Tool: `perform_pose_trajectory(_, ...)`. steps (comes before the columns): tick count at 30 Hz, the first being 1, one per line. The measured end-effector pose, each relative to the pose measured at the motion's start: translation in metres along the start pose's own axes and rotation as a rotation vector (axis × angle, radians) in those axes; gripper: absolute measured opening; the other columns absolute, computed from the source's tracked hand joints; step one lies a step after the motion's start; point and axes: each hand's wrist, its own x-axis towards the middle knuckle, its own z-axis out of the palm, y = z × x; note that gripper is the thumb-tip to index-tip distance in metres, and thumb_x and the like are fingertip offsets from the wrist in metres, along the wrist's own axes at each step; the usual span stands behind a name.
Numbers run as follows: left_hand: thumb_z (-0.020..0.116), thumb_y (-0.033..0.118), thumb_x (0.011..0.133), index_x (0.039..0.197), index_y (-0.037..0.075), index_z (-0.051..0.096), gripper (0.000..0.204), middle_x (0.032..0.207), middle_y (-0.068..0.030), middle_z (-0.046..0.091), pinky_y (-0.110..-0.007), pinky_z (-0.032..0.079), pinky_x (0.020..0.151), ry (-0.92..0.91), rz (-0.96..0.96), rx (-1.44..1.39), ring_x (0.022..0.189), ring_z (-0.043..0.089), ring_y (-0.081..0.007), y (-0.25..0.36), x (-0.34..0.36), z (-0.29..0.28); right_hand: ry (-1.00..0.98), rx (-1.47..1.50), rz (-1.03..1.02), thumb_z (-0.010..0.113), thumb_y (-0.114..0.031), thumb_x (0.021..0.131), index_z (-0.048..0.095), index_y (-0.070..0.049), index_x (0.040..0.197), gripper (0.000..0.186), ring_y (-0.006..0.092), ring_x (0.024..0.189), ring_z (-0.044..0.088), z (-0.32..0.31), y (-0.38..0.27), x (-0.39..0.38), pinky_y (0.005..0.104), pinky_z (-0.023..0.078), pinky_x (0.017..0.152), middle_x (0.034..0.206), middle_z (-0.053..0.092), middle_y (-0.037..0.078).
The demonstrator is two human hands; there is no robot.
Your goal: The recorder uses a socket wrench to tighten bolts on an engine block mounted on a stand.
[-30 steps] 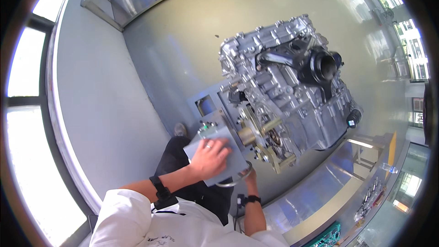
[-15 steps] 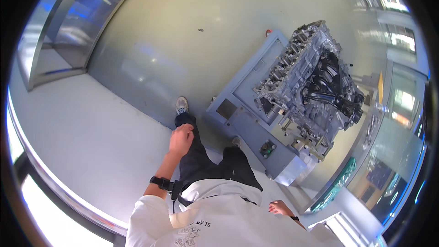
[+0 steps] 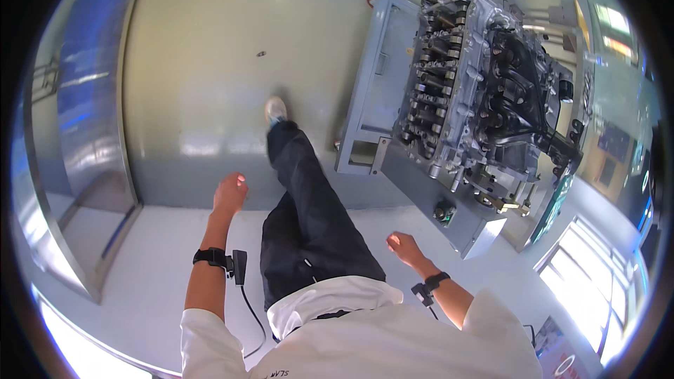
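Note:
My left hand (image 3: 230, 194) hangs ahead of me over the pale floor, its fingers curled in, and nothing shows in it. On the other side, my right hand (image 3: 403, 247) is closed loosely too, with no object visible in it. Neither hand touches anything. Nearest to the right hand is a grey metal engine stand (image 3: 421, 189), a gap away. It carries a large silver car engine (image 3: 463, 84) with its row of valve gear exposed on top. A black manifold (image 3: 516, 91) runs along the engine's right side. Each wrist wears a black strap with a small device and cable.
Pale grey flooring (image 3: 158, 245) meets a glossy greenish floor (image 3: 196, 84) where my front foot (image 3: 276, 109) stands. A metal-framed glass panel (image 3: 91, 119) rises at the left. Bright windows (image 3: 586, 281) and glass cases line the right. A small dark spot (image 3: 261, 53) lies ahead.
My view has turned and moved forward, bringing the engine closer and more upright in view. The left hand has swung left; the right hand has come forward from beside my body.

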Motion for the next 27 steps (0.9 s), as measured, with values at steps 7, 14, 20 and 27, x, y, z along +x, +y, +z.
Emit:
perform_pose_trajectory(7,0.06,0.01,0.078,0.098,0.003,0.059,0.022,0.096,-0.0156,0.061,-0.04,0.048,0.079,0.036,0.312,-0.062,0.091,0.06,-0.0309,-0.024,0.248,-0.045,0.325,0.148,-0.236,0.055,-0.014,0.086,0.058,-0.003,0.092,0.013,0.032,0.086,0.06,0.006,-0.195,0.158,0.0387,0.047,0.074,0.088,0.058,0.014)
perform_pose_trajectory(14,0.062,0.009,0.076,0.118,0.003,0.05,0.044,0.114,-0.0193,0.053,-0.041,0.043,0.091,0.139,0.494,0.136,0.109,0.053,-0.0338,-0.051,0.511,-0.045,0.522,0.522,0.0,0.055,-0.013,0.089,0.059,0.0,0.095,0.015,0.0232,0.084,0.062,0.025,-0.22,0.261,0.0332,0.049,0.074,0.092,0.06,0.012)
perform_pose_trajectory(20,0.069,0.008,0.073,0.132,0.005,0.037,0.067,0.132,-0.0245,0.038,-0.047,0.037,0.101,0.089,0.662,0.424,0.123,0.038,-0.0426,-0.036,0.61,0.002,0.899,0.773,0.175,0.055,-0.01,0.09,0.06,0.002,0.095,0.014,0.0212,0.085,0.062,0.066,-0.199,0.354,0.0324,0.049,0.074,0.091,0.061,0.012)
perform_pose_trajectory(27,0.073,0.01,0.069,0.13,0.008,0.039,0.07,0.135,-0.0204,0.037,-0.045,0.041,0.096,0.15,0.724,0.714,0.125,0.037,-0.0401,-0.088,0.682,0.044,1.147,0.46,-0.308,0.056,-0.008,0.089,0.057,0.0,0.097,0.011,0.0274,0.083,0.061,0.062,-0.237,0.47,0.0343,0.049,0.075,0.092,0.06,0.014)
